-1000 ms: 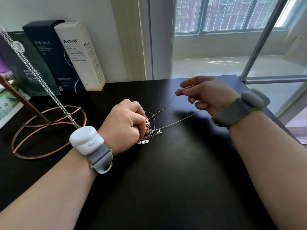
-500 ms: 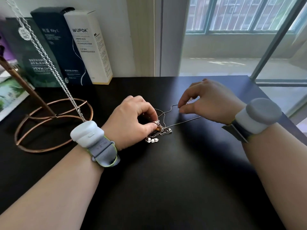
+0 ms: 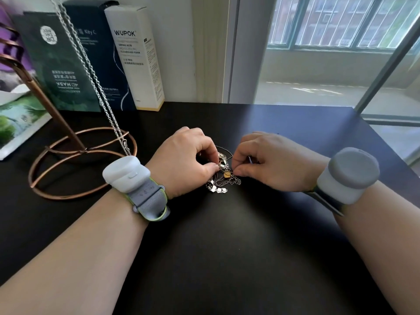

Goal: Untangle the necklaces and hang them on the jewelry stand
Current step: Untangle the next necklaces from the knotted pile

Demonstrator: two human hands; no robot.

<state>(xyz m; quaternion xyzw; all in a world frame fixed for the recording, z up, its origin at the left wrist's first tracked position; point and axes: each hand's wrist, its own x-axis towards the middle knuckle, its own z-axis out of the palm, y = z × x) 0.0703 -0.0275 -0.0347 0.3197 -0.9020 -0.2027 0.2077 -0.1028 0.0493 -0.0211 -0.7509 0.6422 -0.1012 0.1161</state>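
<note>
Both hands are being pinched onto the tangle [image 3: 221, 178] at mid-table [image 3: 227, 258]: the left hand [image 3: 184, 159] is being closed on its left side, the right hand [image 3: 270, 161] on its right. Farther left, a chain [image 3: 95, 83] is being hung from the stand [image 3: 68, 155]; boxes [image 3: 134, 57] are being kept behind.

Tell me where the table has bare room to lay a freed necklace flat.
Bare black table lies between the forearms, nearer than the tangled necklaces; a second patch sits behind the right hand toward the window. Crowded: the left side, with the jewelry stand, its hanging silver chain and the boxes.
</note>
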